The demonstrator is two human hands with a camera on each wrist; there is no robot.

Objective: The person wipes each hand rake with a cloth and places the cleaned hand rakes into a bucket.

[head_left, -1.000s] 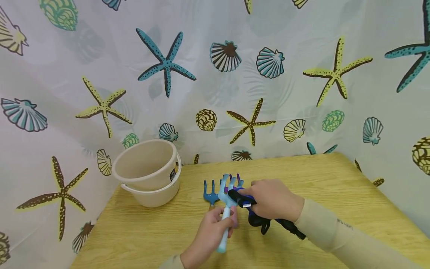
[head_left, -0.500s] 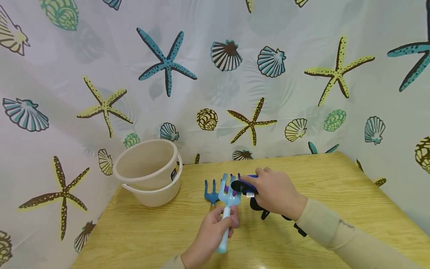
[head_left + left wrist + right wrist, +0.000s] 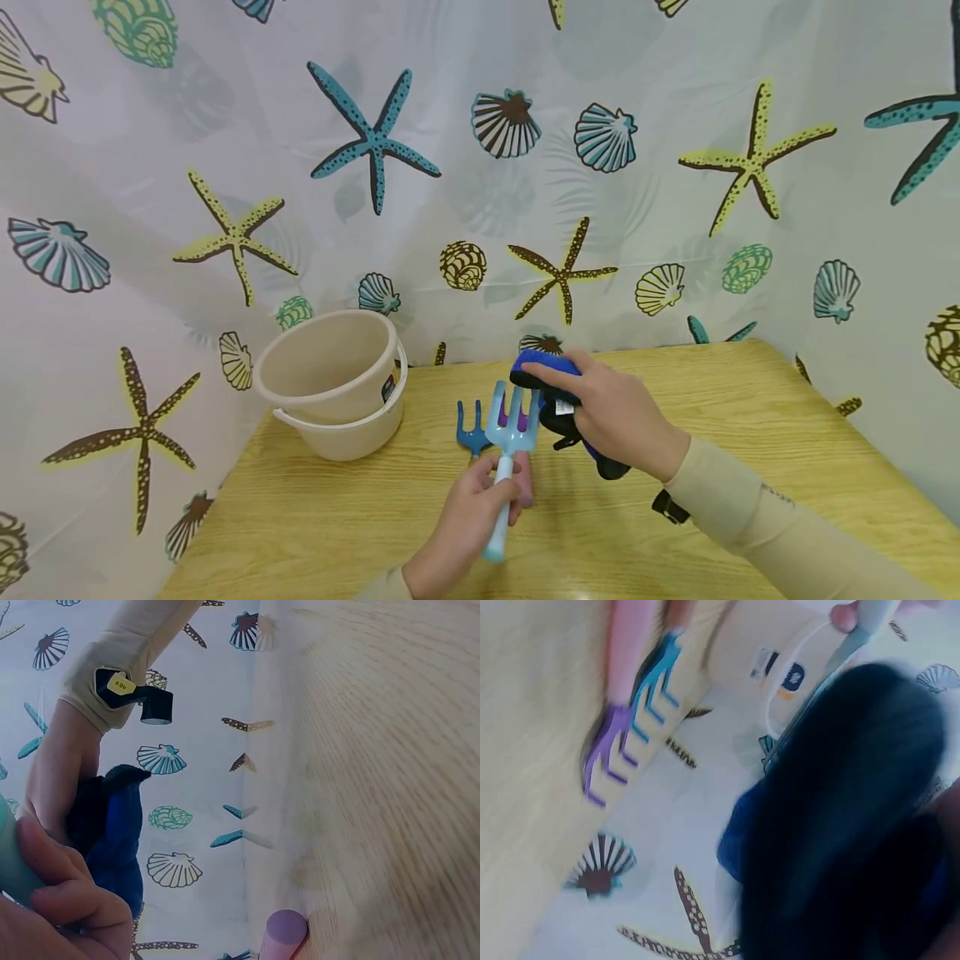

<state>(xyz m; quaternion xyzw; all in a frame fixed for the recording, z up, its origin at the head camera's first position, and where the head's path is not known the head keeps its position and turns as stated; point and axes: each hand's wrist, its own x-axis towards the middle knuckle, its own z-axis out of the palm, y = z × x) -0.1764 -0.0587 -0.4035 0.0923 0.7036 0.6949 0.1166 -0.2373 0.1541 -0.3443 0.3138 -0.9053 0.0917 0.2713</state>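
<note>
In the head view, my left hand (image 3: 467,510) grips the handle of a light blue hand fork (image 3: 512,435), tines pointing away and up above the table. My right hand (image 3: 626,415) holds a blue-and-black fabric glove (image 3: 550,368), bunched and partly hanging below the fingers, just right of the tines. The glove (image 3: 855,802) fills much of the right wrist view, dark and blurred, next to the fork's edge; whether the two touch I cannot tell. Behind the held fork lie a hand fork with a pink handle (image 3: 523,481) and purple tines, and a darker blue hand fork (image 3: 473,437).
A cream bucket (image 3: 345,437) with a white carrying handle stands at the back left of the wooden table (image 3: 712,400). A curtain (image 3: 450,192) printed with starfish and shells hangs behind and at both sides.
My right hand has turned and lifted the glove up and away from the fork's tines, showing more of its blue side. My left hand keeps the fork almost still.
</note>
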